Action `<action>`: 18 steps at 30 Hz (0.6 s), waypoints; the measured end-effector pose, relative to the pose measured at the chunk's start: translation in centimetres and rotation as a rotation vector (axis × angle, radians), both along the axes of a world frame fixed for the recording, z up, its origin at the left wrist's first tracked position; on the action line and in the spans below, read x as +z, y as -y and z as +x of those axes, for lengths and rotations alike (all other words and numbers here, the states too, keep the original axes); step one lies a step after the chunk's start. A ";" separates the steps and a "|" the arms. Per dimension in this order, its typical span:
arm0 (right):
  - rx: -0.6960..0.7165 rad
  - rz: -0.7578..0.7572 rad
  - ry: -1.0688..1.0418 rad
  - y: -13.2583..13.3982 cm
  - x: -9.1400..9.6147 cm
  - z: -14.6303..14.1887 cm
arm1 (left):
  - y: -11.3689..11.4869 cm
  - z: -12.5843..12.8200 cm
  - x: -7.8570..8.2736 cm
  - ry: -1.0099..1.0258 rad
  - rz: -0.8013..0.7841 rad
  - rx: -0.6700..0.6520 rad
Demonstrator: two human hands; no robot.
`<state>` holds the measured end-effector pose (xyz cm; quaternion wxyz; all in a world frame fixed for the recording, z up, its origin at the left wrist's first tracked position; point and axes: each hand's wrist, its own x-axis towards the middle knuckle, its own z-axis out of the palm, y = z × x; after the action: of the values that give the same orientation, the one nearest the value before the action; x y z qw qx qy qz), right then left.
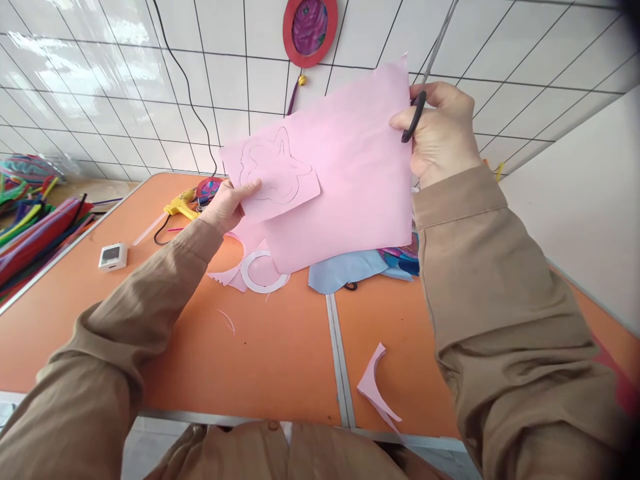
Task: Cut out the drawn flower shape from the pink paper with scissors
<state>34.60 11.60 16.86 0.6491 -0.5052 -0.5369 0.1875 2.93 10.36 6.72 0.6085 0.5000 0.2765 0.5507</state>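
My left hand [231, 202] is closed, thumb in front, on a pink piece with a drawn outline [278, 175] of wavy curves and a pointed tip. Behind it spreads a larger pink sheet [355, 160], raised above the table. Whether the two are joined along the top I cannot tell. At the sheet's upper right edge, my right hand [443, 130] pinches it between thumb and fingers. The same hand carries scissors [418, 115] by their black handle, blades pointing up and away from the sheet.
On the orange table [280, 360] lie pink offcuts [376, 387], a white ring [265, 272], blue fabric [345, 269], a yellow glue gun [183, 205] and a small white device [113, 257]. Colourful pipe cleaners [40, 233] fill the left side. A red-framed oval [311, 33] hangs on the tiled wall.
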 end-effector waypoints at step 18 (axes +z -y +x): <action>0.221 0.264 0.091 7.8 -4.1 -1.9 | 3.2 -0.2 0.8 -0.002 -0.429 0.170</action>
<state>32.69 3.75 12.77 0.6601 -0.3615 -0.6381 0.1627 2.73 7.19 7.52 0.6520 0.3346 0.4289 0.5282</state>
